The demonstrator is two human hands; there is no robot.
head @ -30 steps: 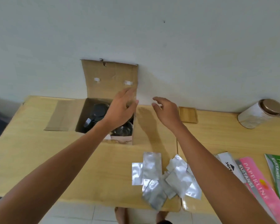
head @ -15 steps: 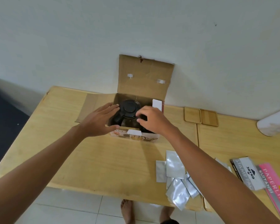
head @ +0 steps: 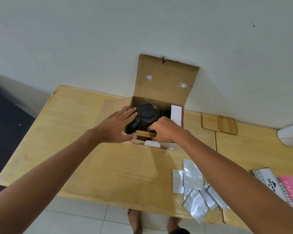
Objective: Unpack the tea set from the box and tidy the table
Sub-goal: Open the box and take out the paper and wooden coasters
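An open cardboard box (head: 164, 85) stands at the back of the wooden table (head: 91, 149), its lid flap up against the wall. Inside sits a dark teapot with a round black lid (head: 147, 114), and a white card insert (head: 176, 115) stands at the right. A stack of thin wooden coasters (head: 142, 134) stands on edge along the box's front wall. My right hand (head: 166, 130) is curled around the right end of that stack. My left hand (head: 116, 127) lies flat with fingers spread on the box's left rim, its thumb at the front corner.
Two wooden coasters (head: 210, 121) lie side by side to the right of the box, near the wall. Several silver sachets (head: 193, 188) are scattered at the front right. Receipt booklets (head: 269, 181) and a white jar (head: 291, 134) sit at the far right.
Both hands have come down onto the box. My right hand dropped from the teapot to the front wall and closed on the wooden coasters. My left hand spread over the left rim.
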